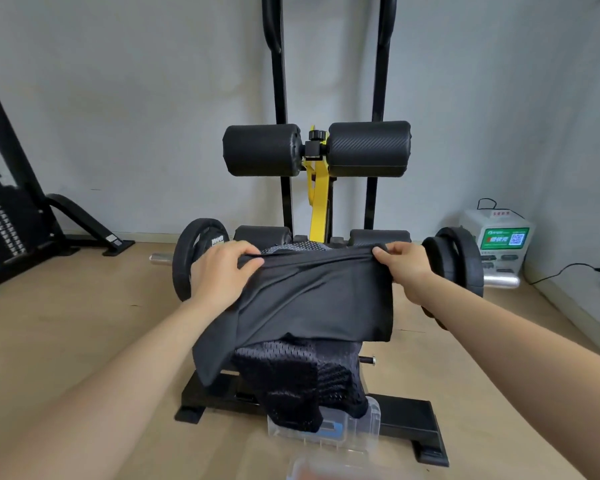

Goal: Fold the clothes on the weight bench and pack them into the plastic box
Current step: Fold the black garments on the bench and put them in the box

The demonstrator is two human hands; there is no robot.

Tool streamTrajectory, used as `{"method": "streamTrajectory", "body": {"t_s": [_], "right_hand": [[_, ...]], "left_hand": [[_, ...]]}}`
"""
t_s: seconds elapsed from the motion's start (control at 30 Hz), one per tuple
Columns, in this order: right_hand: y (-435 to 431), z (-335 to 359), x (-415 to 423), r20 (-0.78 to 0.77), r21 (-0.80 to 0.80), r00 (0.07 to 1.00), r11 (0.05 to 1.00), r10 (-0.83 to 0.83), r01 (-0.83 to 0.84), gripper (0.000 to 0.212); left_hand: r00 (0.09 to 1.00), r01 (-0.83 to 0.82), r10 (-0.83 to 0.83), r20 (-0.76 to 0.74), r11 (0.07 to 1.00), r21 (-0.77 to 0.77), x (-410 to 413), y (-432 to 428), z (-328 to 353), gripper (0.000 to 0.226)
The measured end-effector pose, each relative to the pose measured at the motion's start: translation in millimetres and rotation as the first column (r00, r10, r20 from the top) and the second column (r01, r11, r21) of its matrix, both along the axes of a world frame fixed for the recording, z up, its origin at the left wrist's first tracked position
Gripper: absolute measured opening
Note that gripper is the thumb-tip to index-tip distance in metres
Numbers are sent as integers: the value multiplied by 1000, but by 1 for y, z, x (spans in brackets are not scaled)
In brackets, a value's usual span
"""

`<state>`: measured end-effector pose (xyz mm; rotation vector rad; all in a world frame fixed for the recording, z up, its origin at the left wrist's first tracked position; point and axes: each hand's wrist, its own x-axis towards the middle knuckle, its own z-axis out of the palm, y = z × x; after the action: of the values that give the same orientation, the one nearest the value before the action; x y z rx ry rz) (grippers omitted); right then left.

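Mid-fold, by the look of it: holding a smooth black garment (pixel 312 299) stretched across the weight bench (pixel 409 420), far edge lifted. Pinched at the far-left corner by the left hand (pixel 222 271), fingers curled over the cloth. Pinched at the far-right corner by the right hand (pixel 404 268), thumb on top. Draped underneath, a black mesh garment (pixel 291 379), hanging off the near end with its tip over the clear plastic box (pixel 354 438) on the floor, right against the bench's base.

To fold well:
- Hold both corners level and the edge tight, so no creases get trapped.
- Bring the far edge to the near hem in 1 smooth sweep, matching corners before letting go.
- Watch the loose flap sagging at the near left. Tuck it in first or expect a lopsided fold.
- Avoid dragging the mesh piece along, since the 2 layers touch.
- Press flat with open palms, then probably halve again to fit the box.
- Mind the weight plate (pixel 193 261) just left of the left hand.
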<state>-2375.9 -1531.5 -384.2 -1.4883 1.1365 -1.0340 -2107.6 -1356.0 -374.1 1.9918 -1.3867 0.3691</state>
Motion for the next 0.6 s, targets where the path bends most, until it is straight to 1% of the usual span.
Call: {"method": "streamTrajectory", "body": {"t_s": [0.03,0.1,0.2,0.27,0.37,0.43,0.5,0.6], "right_hand": [[-1,-1,2,35,32,999,999,25,-27,9],[2,-13,5,44,122,995,988,89,-94,19],[9,-31,1,-70,270,971,941,230,-204,29],[10,-39,-5,-86,312,959,922,270,-232,34],[16,-44,-11,-98,298,948,918,303,-262,30],[22,-47,-12,-100,268,949,926,300,-265,26],[23,-47,-13,-109,226,961,948,255,-226,20],[16,-49,-16,-172,122,973,984,154,-134,14]], "left_hand": [[1000,7,-7,4,1000,-2,4,-6,-5,19],[997,52,-48,-62,996,71,15,-11,-16,24],[979,98,-52,-199,968,230,28,-2,-29,18],[971,95,-27,-238,956,277,35,8,-34,18],[979,32,39,-199,938,344,40,21,-38,25],[985,-7,67,-161,937,350,40,27,-39,19],[987,-38,84,-140,951,306,37,29,-39,6],[986,-69,94,-139,982,178,32,28,-34,4]]}}
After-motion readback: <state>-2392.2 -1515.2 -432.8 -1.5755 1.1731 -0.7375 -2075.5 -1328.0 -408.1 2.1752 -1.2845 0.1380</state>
